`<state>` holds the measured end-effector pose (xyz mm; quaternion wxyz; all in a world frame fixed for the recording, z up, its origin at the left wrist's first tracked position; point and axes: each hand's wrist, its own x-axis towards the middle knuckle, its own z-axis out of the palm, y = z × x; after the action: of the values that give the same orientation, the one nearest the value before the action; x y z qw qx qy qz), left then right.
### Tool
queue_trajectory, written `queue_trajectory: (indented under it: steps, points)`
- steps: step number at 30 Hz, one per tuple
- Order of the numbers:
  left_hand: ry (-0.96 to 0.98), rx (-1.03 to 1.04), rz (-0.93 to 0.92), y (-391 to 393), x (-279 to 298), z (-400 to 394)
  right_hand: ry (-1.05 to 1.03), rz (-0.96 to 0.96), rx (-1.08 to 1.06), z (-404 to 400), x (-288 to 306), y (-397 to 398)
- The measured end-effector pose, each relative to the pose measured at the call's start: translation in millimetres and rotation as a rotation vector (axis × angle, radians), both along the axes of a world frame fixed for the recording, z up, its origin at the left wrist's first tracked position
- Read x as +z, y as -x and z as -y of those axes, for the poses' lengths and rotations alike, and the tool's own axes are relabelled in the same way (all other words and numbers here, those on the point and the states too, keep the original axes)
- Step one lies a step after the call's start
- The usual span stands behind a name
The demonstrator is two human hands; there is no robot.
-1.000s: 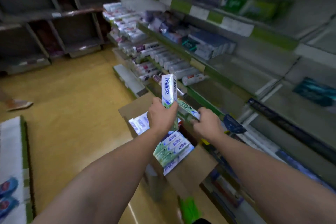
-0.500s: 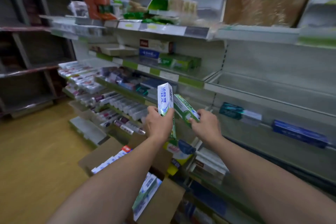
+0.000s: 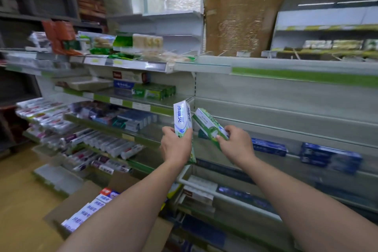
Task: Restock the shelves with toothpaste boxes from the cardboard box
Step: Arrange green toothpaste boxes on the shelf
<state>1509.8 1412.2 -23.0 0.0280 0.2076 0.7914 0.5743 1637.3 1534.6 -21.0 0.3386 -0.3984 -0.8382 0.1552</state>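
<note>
My left hand (image 3: 176, 145) grips a white and green toothpaste box (image 3: 182, 117) upright, its top level with a shelf edge. My right hand (image 3: 237, 144) holds a second green and white toothpaste box (image 3: 206, 122) by its near end, tilted up to the left, in front of the middle shelf (image 3: 266, 129). The open cardboard box (image 3: 77, 200) stands on the floor at lower left, with several white and blue toothpaste boxes (image 3: 92, 208) lying inside; my left forearm hides part of it.
Blue boxes (image 3: 268, 146) lie on the shelf to the right of my hands. Shelves to the left carry rows of toothpaste (image 3: 126, 118) and tubes (image 3: 106, 143). Green boxes (image 3: 155, 92) sit one shelf higher. Wooden floor (image 3: 18, 190) lies at left.
My view has lifted from the cardboard box up to the shelves. Both hands have risen with their toothpaste boxes and now sit in front of the middle shelf.
</note>
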Motion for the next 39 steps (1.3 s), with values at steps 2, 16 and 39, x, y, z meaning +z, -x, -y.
queue_trajectory:
  steps: [2, 16, 39]
  points:
    - [0.01, -0.027, 0.008, -12, 4, -7, -0.012, -0.009, -0.016, -4, 5, -15]
    - [-0.06, -0.194, 0.188, 13, 42, -88, -0.012, -0.042, -0.174, -60, 47, -25]
    - [-0.066, -0.646, 0.468, 151, 59, -225, -0.013, 0.127, -0.381, -159, 73, 75]
